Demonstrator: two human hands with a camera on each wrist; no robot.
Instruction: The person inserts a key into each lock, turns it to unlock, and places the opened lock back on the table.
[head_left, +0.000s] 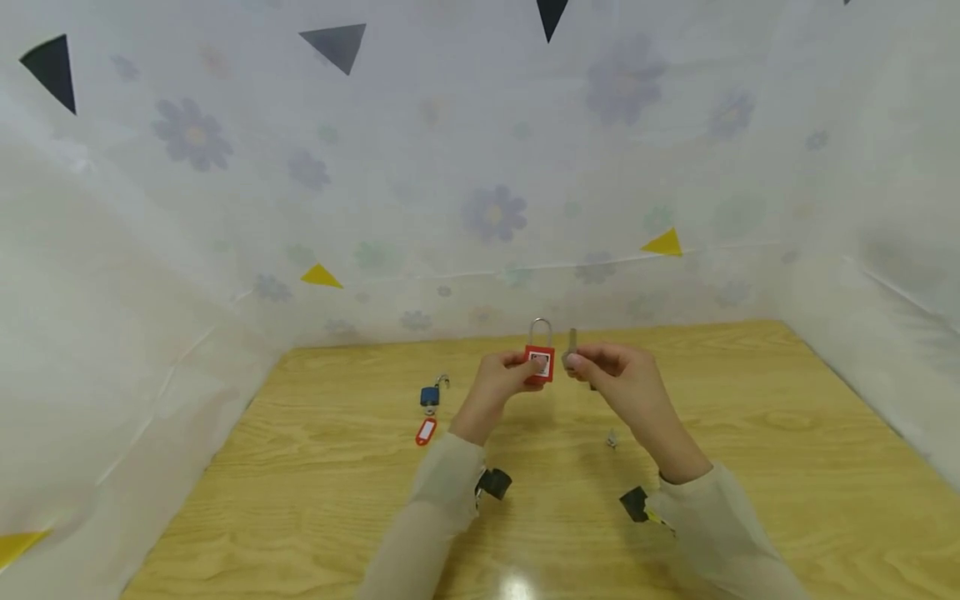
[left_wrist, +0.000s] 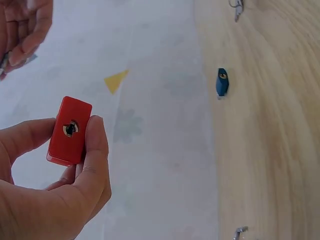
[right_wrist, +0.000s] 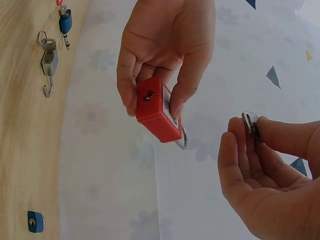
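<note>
While the red padlock [head_left: 539,364] is held above the wooden table [head_left: 750,467], its shackle points up in the head view and its keyhole face shows toward both wrist cameras. The left hand [head_left: 501,385] pinches the padlock body between thumb and curled fingers [left_wrist: 95,150], so the lock hangs clear of the tabletop. Just beside it, apart from the lock, the right hand [head_left: 622,379] pinches a small metal key [right_wrist: 250,122] between thumb and forefinger, the remaining fingers loosely curled. On the table to the left of the hands lies a blue padlock [head_left: 431,395] with its shackle swung open and a red key tag [head_left: 425,431] close by it. A small metal piece [head_left: 612,439] lies on the table below the right hand; what it is cannot be told. A grey padlock [right_wrist: 48,62] with open shackle appears in the right wrist view. White floral sheeting [head_left: 480,208] with coloured triangles encloses the table.
</note>
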